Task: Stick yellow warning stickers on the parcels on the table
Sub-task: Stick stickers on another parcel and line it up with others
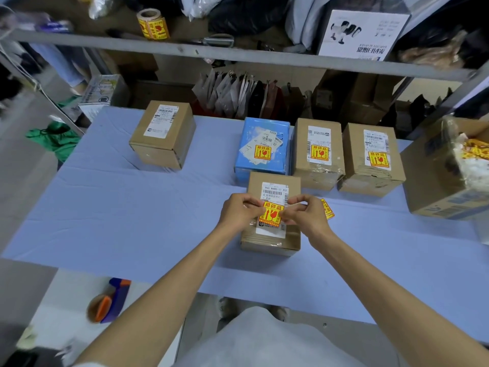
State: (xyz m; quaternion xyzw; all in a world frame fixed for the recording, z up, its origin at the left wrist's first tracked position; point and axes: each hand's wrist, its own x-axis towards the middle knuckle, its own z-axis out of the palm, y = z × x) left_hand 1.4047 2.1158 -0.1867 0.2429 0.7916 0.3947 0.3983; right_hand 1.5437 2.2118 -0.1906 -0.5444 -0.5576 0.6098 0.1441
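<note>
Left hand [239,211] and right hand [304,213] pinched a yellow sticker [272,214] against the near parcel [272,245].
Beyond my grip three parcels [316,176] wore stickers; one box [161,133] far left was bare: two left, I judged.

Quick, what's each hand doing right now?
Left hand: pinches the left edge of the sticker on the box.
Right hand: pinches the sticker's right edge.

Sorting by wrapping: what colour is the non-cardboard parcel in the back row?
Light blue rectangular parcel, head view.
</note>
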